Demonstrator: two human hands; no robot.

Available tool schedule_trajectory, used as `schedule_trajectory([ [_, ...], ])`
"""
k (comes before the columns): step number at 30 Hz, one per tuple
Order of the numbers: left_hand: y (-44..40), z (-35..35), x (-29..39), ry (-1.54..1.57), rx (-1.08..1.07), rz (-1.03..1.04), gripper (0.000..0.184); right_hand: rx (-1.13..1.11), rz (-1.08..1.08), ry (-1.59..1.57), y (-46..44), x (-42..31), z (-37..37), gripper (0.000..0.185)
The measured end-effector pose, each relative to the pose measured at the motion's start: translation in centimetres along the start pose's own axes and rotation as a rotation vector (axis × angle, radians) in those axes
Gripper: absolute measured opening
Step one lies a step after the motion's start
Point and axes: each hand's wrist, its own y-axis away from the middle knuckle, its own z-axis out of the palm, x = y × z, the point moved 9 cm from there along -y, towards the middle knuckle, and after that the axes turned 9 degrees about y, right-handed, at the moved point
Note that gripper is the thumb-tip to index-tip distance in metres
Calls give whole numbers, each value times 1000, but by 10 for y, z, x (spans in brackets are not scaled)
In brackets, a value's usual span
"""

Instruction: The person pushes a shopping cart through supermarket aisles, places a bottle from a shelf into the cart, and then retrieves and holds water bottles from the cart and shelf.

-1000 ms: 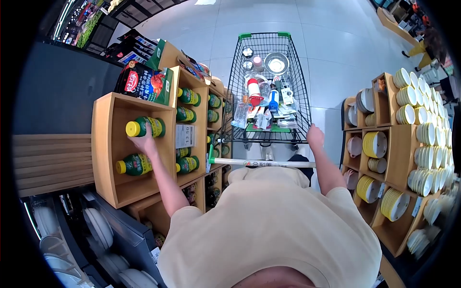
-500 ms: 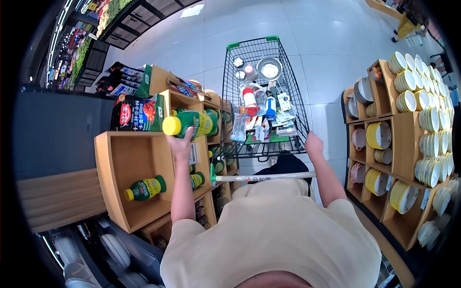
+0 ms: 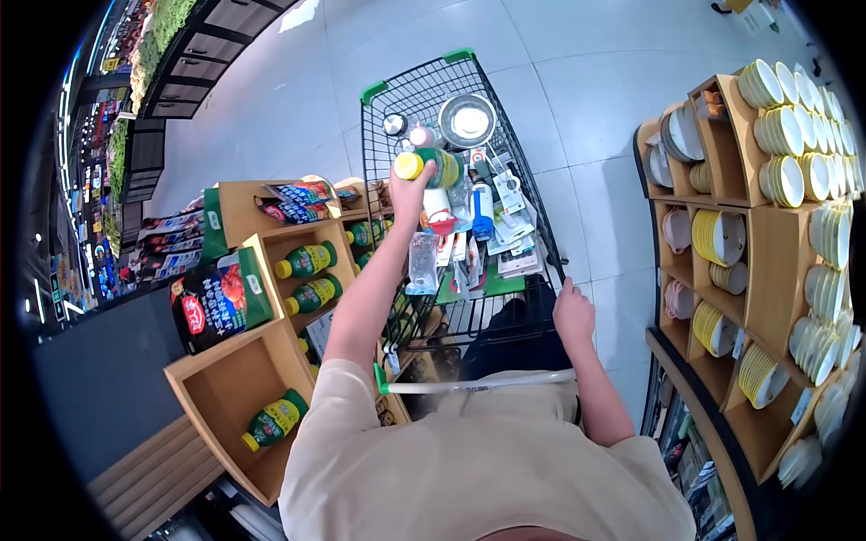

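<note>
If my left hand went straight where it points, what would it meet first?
Beyond its yellow-capped green plastic bottle, your left hand likely meets the small pink round container in the black wire cart, though it might pass above; depth is unclear.

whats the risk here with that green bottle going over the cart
The left hand holds the green bottle above the cart, so a slip might drop it onto the goods below or knock the metal bowl beside it. Those goods lie loosely jumbled, so a bottle set on them may roll or tip. The cart also stands close beside the wooden shelves; with only the right hand on it, it could swing and bump them.
</note>
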Motion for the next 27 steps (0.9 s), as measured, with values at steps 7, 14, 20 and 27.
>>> schedule_trajectory([
  [7,-115,69,-83,-21,104,-23,60,14,22,-18,-2,-2,-12,35],
  [14,-165,127,-126,-17,28,13,65,17,13,10,-6,-5,-21,36],
  [20,-185,138,-165,-104,-8,87,69,34,23,23,-11,-7,-19,34],
  [27,-175,137,-167,-126,-13,77,79,30,29,30,-11,-9,-20,33],
])
